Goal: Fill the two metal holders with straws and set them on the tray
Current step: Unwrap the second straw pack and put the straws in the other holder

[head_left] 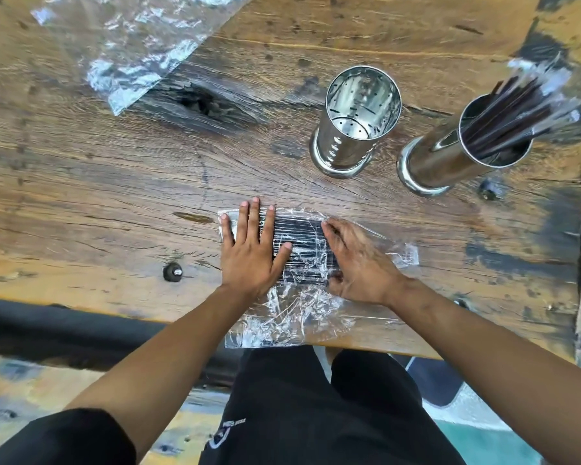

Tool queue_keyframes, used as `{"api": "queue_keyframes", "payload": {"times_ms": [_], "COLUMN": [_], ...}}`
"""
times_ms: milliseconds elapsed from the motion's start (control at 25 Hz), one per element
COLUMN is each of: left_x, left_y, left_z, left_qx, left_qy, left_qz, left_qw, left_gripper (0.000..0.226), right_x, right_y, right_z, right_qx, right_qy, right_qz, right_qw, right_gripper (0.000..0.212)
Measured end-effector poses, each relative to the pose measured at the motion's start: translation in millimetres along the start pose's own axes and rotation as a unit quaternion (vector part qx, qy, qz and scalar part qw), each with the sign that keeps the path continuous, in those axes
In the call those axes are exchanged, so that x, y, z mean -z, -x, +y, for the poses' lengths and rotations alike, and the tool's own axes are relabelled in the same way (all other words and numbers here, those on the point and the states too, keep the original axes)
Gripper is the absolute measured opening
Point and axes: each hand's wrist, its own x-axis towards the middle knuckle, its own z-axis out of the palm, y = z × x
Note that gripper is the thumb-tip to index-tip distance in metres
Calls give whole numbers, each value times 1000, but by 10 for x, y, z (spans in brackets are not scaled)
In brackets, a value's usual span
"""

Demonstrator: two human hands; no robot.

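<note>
pack (302, 243) pinned flat on worktop (114, 182) by spread L hand (254, 250) so wrap can be worked | R hand (356, 263) fingers curled, pinching wrap | empty holder (353, 129) kept near for filling

A worn brown wooden table (114, 182) fills most of the view, with a dark knot hole (202, 104) near its centre. At eleven o'clock lies an empty crinkled clear plastic bag (131, 41). A round dark metal bolt head (172, 272) sits at eight o'clock of the centre.
</note>
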Motion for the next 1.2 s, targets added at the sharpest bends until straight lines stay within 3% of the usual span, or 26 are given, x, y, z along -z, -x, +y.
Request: {"api": "queue_keyframes", "payload": {"times_ms": [240, 480, 920, 1200], "left_x": [-44, -61, -37, -60], "left_y": [-6, -5, 11, 53], "left_z": [-5, -28, -103, -191], "left_qx": [3, -7, -23, -51], "left_qy": [0, 27, 71, 90], "left_qz": [14, 33, 52, 62], "left_qw": [1000, 999, 996, 993], "left_gripper": [80, 80, 84, 88], "right_x": [43, 130, 274, 288], "right_y": [16, -4, -193, -156], "right_z": [-50, -174, -490, -462], "right_qx": [-20, -19, -107, -117], "right_qy": [24, 78, 67, 93], "right_qz": [-58, 9, -90, -96], "right_qw": [998, 997, 988, 984], "right_gripper": [130, 103, 100, 66]}}
